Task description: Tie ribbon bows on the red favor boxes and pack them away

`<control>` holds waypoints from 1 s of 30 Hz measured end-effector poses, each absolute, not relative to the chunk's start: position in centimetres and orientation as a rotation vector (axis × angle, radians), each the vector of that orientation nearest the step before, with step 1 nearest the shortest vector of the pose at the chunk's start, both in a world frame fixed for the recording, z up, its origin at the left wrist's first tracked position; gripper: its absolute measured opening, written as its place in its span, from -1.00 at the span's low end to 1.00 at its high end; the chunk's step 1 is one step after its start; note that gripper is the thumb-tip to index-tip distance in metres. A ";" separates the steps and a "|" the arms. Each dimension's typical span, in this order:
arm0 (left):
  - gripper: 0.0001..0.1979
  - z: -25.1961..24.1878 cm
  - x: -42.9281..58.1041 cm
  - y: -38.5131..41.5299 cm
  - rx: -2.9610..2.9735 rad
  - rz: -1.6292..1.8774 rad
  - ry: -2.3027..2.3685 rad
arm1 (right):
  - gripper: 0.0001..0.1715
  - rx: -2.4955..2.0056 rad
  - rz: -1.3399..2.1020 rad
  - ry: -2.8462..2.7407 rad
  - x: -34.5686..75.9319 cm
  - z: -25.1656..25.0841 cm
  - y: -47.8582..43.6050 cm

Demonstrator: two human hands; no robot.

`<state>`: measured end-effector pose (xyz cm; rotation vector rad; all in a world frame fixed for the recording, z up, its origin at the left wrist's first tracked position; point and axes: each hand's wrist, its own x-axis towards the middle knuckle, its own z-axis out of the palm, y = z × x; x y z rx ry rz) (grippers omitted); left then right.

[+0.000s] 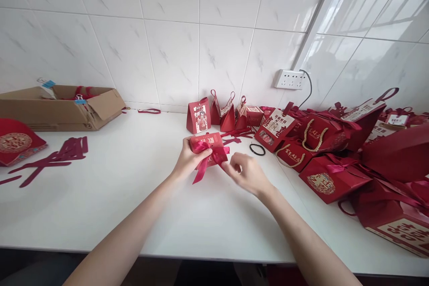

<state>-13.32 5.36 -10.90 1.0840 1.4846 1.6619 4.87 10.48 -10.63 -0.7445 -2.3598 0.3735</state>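
Note:
My left hand (190,158) grips a small red gift box (208,145) just above the white table (134,187), thumb on its top. A magenta ribbon bow (208,157) is tied across the box, with a tail hanging down to the left. My right hand (244,170) is next to the box on its right, fingers curled and pinching at the ribbon's right end. Both forearms reach in from the bottom of the view.
A cardboard box (63,107) sits at the back left, with loose ribbon strips (56,157) and a red round item (16,143) near it. Small red boxes (221,114) stand by the wall. Red gift bags (335,147) crowd the right side. A black hair tie (257,149) lies nearby.

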 end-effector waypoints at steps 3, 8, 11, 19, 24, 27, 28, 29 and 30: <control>-0.44 -11.1 -13.1 5.2 1.210 1.612 1.453 | -0.56 -0.884 0.705 -2.083 5.1 -10.2 11.5; -0.35 -12.3 -12.7 5.4 1.523 1.661 1.567 | -0.58 -0.723 1.233 -1.959 4.8 -10.8 12.5; -0.40 -13.3 -12.8 5.8 1.675 1.766 1.580 | -0.55 -0.676 1.464 -1.748 4.4 -11.3 12.9; -0.57 -13.3 -13.0 5.9 1.679 1.856 1.459 | -0.60 -0.547 1.785 -1.452 4.2 -11.8 13.6; -0.78 -12.7 -12.7 5.6 1.589 1.865 1.507 | -0.62 -0.510 1.802 -1.433 4.1 -11.9 13.5; -0.79 -12.6 -12.6 5.5 1.517 1.923 1.494 | -0.61 -0.513 1.825 -1.396 4.1 -11.9 13.5; -0.79 -12.6 -12.6 5.5 1.504 1.930 1.489 | -0.61 -0.511 1.837 -1.376 4.1 -11.9 13.6; -0.79 -12.6 -12.6 5.5 1.497 1.930 1.484 | -0.61 -0.506 1.848 -1.356 4.1 -11.8 13.6; -0.79 -12.7 -12.6 5.5 1.497 1.923 1.478 | -0.61 -0.499 1.857 -1.338 4.1 -11.8 13.6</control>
